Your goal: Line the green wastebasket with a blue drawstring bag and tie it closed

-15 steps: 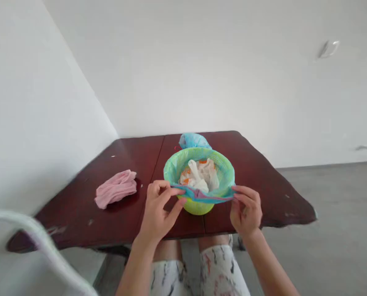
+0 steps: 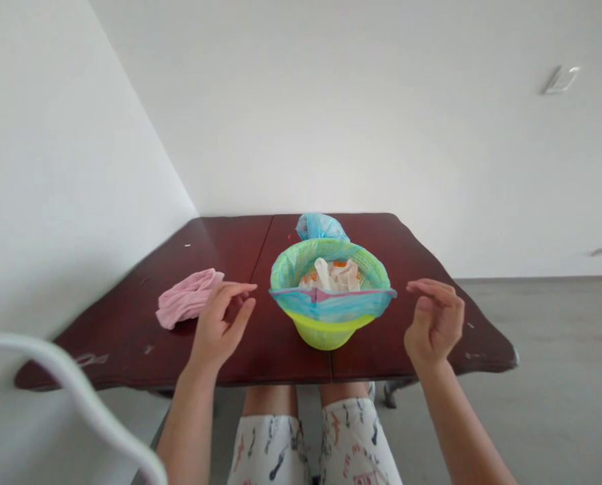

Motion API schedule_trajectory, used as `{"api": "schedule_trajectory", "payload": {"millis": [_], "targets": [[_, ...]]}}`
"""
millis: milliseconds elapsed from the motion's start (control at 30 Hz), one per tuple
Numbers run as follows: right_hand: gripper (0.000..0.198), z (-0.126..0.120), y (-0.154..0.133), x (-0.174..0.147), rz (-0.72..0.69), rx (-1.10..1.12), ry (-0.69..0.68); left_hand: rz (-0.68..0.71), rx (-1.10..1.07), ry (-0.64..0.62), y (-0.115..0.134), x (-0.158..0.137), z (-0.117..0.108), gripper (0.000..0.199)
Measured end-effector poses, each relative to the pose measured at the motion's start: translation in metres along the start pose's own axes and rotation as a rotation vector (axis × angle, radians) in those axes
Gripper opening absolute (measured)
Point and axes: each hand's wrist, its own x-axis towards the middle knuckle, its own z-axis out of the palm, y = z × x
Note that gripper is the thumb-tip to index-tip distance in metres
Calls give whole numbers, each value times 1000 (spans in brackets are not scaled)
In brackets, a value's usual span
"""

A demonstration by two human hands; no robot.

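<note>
A yellow-green plastic basket [image 2: 323, 336] stands near the front edge of the table, lined with a thin blue-green bin bag [image 2: 341, 308]. The bag's front edge, with a pink drawstring band, stretches across the basket's mouth. Inside lies crumpled white plastic [image 2: 337, 276] with orange print. To the left of the basket, my left hand [image 2: 221, 322] is in the air, thumb and fingers apart, holding nothing. My right hand [image 2: 435, 323] hovers to the right of it, fingers bent and apart from the bag, also holding nothing.
Behind the basket lies a blue plastic bundle [image 2: 321, 227] with a red string. A folded pink cloth [image 2: 185, 300] rests at the left of the dark red table [image 2: 143, 337]. A white cable [image 2: 73, 384] curves through the lower left. White walls stand behind and at the left.
Both hands have let go of the bag's front edge and moved outward, away from the basket. The pink-banded edge now hangs over the front by itself.
</note>
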Motion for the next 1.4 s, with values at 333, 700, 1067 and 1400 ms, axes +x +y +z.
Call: {"api": "schedule_trajectory", "payload": {"millis": [333, 700, 1067, 1400], "targets": [[60, 11, 30, -53, 574, 234, -236, -308, -467, -188, -44, 13, 59, 58], [25, 30, 43, -8, 718, 295, -224, -302, -722, 19, -53, 37, 91, 50], [39, 42, 50, 23, 850, 381, -220, -330, -768, 70, -66, 70, 98, 54], [43, 59, 70, 68, 968, 408, -276, -501, -1111, 147, -51, 130, 115, 44]]}}
